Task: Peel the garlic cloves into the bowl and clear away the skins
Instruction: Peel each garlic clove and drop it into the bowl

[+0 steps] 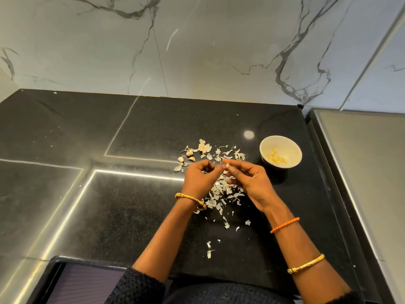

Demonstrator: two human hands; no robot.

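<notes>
From the head view, the step in hand looks like peeling one clove. The left hand point(200, 177) and right hand point(247, 179) meet above the polished black stone counter point(131, 216), and a small pale garlic clove point(228, 165) sits between them. It is pinched at the tips of the right hand's thumb and forefinger. The left hand's fingers are curled in, its fingertips right against the clove; it seems to pick at the skin, though whether it grips any cannot be told.

The small round white bowl point(293, 145) stands to the right of the hands and slightly farther off, near but apart, with a few peeled cloves point(275, 157) lying in its bottom. Three unpeeled cloves point(189, 152) lie just beyond the left hand, on the far left of the litter. Thin papery white skins point(221, 194) are scattered under and around both hands, thinning out towards the near edge.

The next move probably calls for stripping off the last skin, then carrying the clove right to drop it in the bowl. The skins are not yet cleared.
</notes>
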